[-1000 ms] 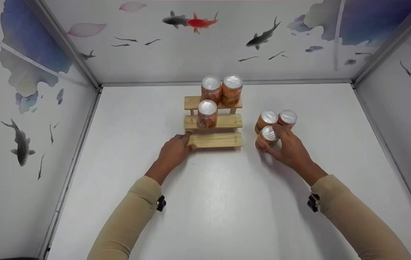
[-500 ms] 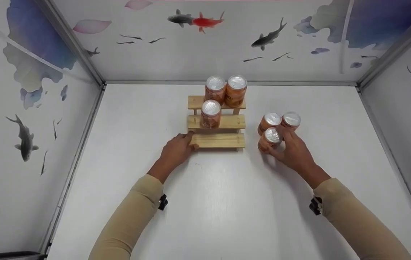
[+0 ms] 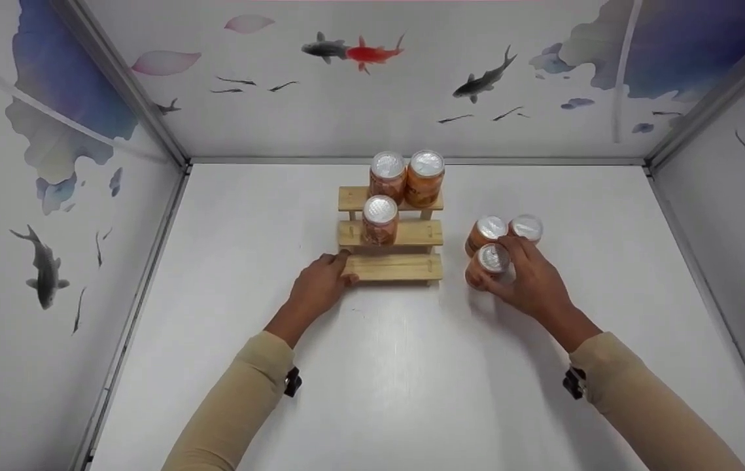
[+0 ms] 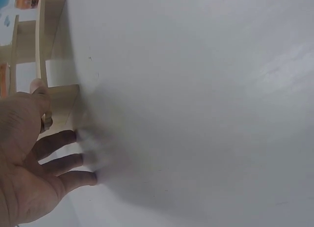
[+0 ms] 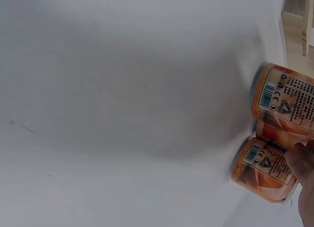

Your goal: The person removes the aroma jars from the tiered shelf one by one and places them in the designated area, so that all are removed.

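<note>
A three-step wooden rack [image 3: 395,267] stands near the back of the table. My left hand [image 3: 318,284] pinches the left end of its lowest step between thumb and forefinger; the other fingers [image 4: 66,163] spread apart below in the left wrist view. To the right of the rack, my right hand [image 3: 532,282] grips the nearest of three upright orange cans with silver lids, the front can [image 3: 492,260], its thumb on the left side. Close behind it are a left can [image 3: 490,229] and a right can [image 3: 526,227], the latter partly hidden by my fingers.
Two more cans stand side by side on the rack's top step, a left one [image 3: 388,178] and a right one [image 3: 426,178]. Another can [image 3: 380,221] is on the middle step. A white back wall [image 3: 320,124] with painted fish and side walls enclose the white table [image 3: 379,392].
The head view has shifted slightly, so everything sits a little lower than half a second ago. Both hands keep their places on the rack and the front can.
</note>
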A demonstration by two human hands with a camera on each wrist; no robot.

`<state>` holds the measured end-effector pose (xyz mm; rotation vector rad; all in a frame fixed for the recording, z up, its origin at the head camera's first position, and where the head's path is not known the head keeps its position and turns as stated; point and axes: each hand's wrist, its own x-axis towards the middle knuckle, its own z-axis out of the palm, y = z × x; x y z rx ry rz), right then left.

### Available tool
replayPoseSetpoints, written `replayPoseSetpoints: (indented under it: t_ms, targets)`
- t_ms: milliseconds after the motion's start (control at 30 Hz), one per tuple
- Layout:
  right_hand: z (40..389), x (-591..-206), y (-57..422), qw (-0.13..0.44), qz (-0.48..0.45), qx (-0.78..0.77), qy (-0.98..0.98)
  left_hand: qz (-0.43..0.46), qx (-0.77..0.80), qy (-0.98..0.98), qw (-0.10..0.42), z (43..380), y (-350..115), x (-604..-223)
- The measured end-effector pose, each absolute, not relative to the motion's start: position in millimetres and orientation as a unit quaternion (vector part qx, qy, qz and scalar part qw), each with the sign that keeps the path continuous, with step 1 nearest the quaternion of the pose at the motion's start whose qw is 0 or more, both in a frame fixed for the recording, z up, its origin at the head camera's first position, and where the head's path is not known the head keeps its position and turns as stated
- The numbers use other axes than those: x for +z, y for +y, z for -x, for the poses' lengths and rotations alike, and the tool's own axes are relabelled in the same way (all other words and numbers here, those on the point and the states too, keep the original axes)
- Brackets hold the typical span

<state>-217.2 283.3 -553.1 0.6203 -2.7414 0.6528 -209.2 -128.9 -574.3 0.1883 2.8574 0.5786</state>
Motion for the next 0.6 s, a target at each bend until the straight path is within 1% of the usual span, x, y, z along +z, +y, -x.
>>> replayPoseSetpoints:
  t_ms: [167,267,400,600]
  targets:
    - [226,-540,273,0.197,-0.245,0.184,-0.931,-0.077,0.208,0.97,0.098,207,-129,-576]
    - [233,-533,261,0.218,-0.274,0.181,-0.919,-0.075,0.216,0.968,0.104,205,-129,-575]
    - [240,-524,238,0.211,-0.299,0.186,-0.912,-0.064,0.221,0.966,0.12,206,-129,-574]
    - [246,-513,198,0.181,-0.31,0.186,-0.915,-0.056,0.223,0.965,0.127,210,-129,-572]
